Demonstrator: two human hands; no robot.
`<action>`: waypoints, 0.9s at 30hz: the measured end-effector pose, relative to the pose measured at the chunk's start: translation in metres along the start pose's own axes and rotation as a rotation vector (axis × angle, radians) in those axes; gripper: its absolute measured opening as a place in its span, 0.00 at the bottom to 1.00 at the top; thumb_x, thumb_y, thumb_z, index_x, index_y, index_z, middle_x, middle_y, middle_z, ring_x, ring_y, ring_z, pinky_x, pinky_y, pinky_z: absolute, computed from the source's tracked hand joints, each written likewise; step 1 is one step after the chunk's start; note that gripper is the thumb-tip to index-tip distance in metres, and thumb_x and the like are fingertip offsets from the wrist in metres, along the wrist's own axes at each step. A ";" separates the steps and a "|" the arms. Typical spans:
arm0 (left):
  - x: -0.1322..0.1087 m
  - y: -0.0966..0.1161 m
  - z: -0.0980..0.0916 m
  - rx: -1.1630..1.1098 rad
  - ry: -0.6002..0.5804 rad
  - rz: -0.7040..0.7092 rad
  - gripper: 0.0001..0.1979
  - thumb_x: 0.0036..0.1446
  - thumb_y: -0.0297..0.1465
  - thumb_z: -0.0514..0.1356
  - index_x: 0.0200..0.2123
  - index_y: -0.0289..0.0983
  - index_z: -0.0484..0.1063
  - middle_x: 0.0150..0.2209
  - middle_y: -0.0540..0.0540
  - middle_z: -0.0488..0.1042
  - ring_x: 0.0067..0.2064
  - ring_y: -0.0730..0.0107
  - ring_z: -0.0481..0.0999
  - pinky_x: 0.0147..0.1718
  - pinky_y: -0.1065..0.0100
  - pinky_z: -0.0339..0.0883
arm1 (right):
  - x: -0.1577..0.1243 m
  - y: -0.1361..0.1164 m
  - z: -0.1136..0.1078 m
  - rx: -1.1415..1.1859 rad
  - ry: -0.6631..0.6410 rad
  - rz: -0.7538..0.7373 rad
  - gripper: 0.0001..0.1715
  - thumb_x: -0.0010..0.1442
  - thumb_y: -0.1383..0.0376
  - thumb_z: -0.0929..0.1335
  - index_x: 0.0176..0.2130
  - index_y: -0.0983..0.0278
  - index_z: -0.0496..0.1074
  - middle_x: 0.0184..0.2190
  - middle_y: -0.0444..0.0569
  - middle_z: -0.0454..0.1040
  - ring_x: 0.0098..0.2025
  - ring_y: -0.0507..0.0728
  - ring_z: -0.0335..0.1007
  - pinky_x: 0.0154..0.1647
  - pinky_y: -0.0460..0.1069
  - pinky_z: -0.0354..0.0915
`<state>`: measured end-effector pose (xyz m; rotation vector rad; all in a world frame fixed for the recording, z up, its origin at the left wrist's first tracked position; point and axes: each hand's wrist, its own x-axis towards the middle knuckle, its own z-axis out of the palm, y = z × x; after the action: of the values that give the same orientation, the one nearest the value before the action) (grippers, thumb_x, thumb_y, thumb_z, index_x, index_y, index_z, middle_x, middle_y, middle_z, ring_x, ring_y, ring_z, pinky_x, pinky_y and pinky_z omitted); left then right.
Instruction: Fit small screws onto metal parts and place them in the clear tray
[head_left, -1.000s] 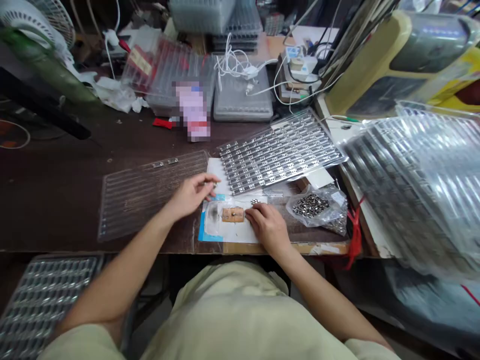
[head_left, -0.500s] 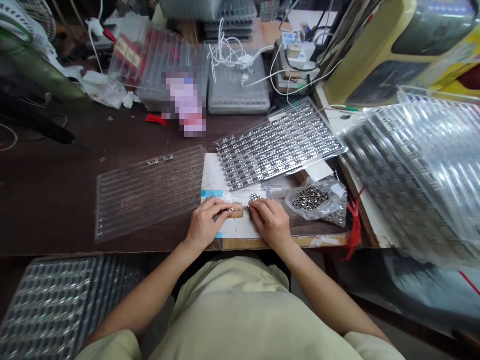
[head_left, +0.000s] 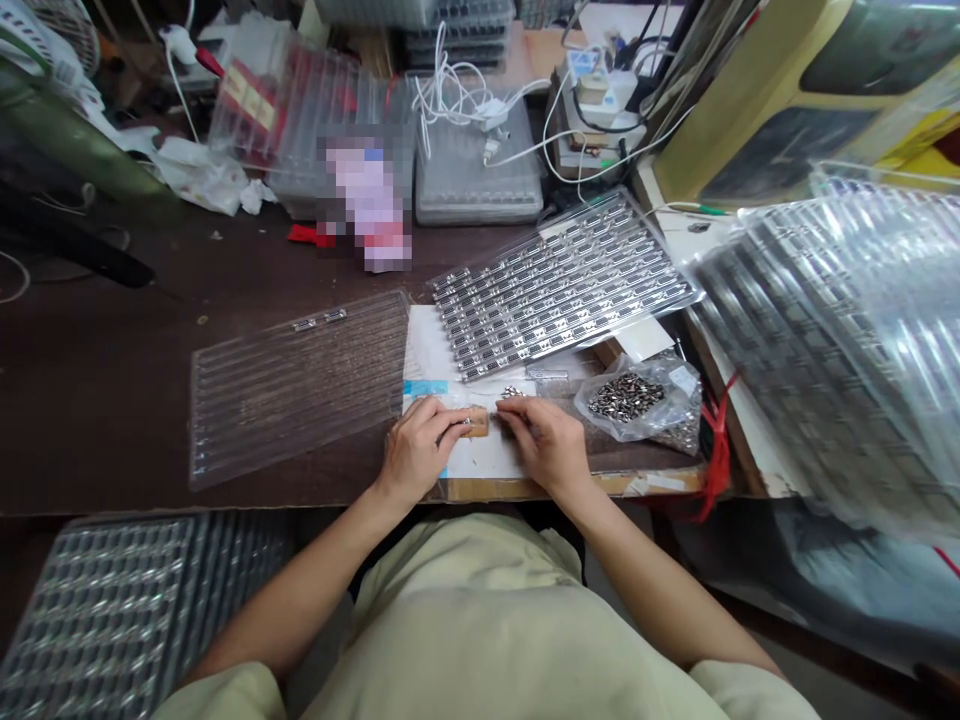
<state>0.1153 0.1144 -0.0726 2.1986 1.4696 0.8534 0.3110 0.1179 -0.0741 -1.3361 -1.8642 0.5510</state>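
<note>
My left hand [head_left: 418, 447] is closed in a pinch at the left end of a small tan block [head_left: 478, 424]. A bit of shiny metal shows at its fingertips, mostly covered, likely part of a connector. To the block's right, my right hand [head_left: 553, 442] pinches a tiny metal part, too small to name. Just behind those fingers lies a little heap of shiny metal pieces [head_left: 511, 392]. White paper [head_left: 484, 462] with blue tape is under both hands.
A clear ribbed tray [head_left: 292, 400] with two connectors lies left. Behind sits a tray filled with connectors [head_left: 562, 285]. An open plastic bag of small metal parts [head_left: 628, 398] is right, near stacked trays [head_left: 840, 340]. White cables [head_left: 457, 95] lie at the back.
My right hand has shifted very slightly right, its fingers still pinched beside the block. The left hand stays nearly in place. The view has moved a little.
</note>
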 end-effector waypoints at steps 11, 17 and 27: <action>0.000 -0.007 -0.007 -0.212 0.195 -0.201 0.07 0.59 0.33 0.59 0.39 0.41 0.76 0.33 0.47 0.72 0.34 0.70 0.74 0.33 0.69 0.70 | 0.006 -0.018 0.028 -0.270 -0.112 -0.105 0.08 0.62 0.59 0.68 0.40 0.53 0.77 0.40 0.45 0.76 0.42 0.56 0.63 0.40 0.52 0.54; 0.003 -0.002 -0.006 -0.251 0.160 -0.212 0.07 0.58 0.32 0.60 0.39 0.40 0.77 0.34 0.47 0.72 0.33 0.71 0.74 0.32 0.70 0.69 | 0.001 -0.008 0.008 -0.439 -0.029 -0.097 0.09 0.62 0.59 0.68 0.42 0.55 0.76 0.40 0.47 0.75 0.42 0.58 0.61 0.42 0.54 0.52; 0.010 0.011 0.012 -0.134 0.024 0.014 0.07 0.58 0.32 0.61 0.40 0.43 0.77 0.32 0.46 0.74 0.37 0.67 0.73 0.37 0.64 0.68 | -0.004 0.002 0.008 -0.385 0.015 -0.093 0.08 0.65 0.64 0.63 0.36 0.62 0.71 0.36 0.48 0.75 0.39 0.55 0.64 0.42 0.52 0.52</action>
<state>0.1336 0.1193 -0.0718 2.1101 1.3680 0.9575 0.3065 0.1154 -0.0816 -1.4788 -2.0783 0.1345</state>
